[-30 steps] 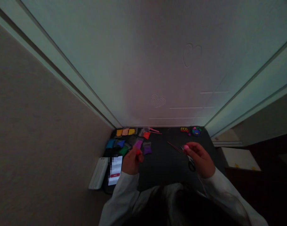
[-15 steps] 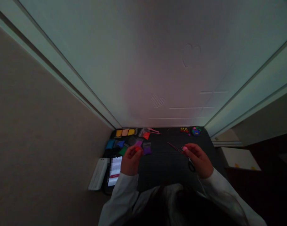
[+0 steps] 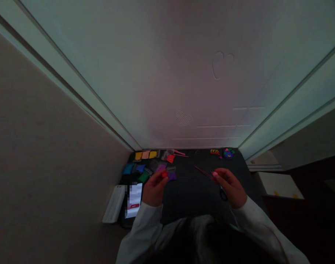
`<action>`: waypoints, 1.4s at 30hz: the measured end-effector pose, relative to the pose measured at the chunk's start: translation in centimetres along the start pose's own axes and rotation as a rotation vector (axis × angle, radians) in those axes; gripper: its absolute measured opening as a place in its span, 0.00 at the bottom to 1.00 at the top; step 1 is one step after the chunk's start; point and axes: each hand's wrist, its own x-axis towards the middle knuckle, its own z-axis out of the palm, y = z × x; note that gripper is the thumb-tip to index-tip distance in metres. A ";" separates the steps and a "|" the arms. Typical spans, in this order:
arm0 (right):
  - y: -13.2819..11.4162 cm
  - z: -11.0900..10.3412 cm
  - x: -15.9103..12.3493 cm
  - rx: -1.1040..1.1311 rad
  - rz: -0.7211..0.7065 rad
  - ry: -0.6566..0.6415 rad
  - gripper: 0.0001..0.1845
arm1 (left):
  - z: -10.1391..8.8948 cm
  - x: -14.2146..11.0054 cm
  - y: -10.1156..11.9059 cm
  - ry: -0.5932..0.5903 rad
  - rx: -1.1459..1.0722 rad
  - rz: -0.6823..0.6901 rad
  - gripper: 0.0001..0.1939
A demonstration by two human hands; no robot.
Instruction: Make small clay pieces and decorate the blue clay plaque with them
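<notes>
My left hand [image 3: 154, 189] pinches a small red ball of modelling clay [image 3: 164, 174] between thumb and fingertips, held above the dark table [image 3: 189, 190]. Over on the right, my right hand [image 3: 230, 187] is closed on a pink ball of modelling clay [image 3: 214, 174]. Scissors with a black handle [image 3: 223, 194] lie under that hand, their blades mostly hidden. A thin reddish stick [image 3: 202, 171] points from the table's middle toward the right fingertips. Close behind the left hand are a purple clay packet [image 3: 172, 176] and a green one [image 3: 143, 177].
Yellow and peach packets [image 3: 146, 154], blue packets [image 3: 140, 168] and a red packet [image 3: 170, 158] lie along the left and back. Pink tools [image 3: 180, 153] are beside them. A round multicoloured clay piece [image 3: 228, 153] and yellow dots [image 3: 214, 151] sit back right. A lit phone [image 3: 134, 200] lies front left.
My left hand has shifted slightly right with the red clay, showing more of the green packet. My right hand has barely moved and keeps the pink clay.
</notes>
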 end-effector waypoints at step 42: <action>0.3 0.0 0.3 -0.023 0.014 0.001 0.15 | 0.0 0.4 0.5 0.080 -0.058 -0.081 0.12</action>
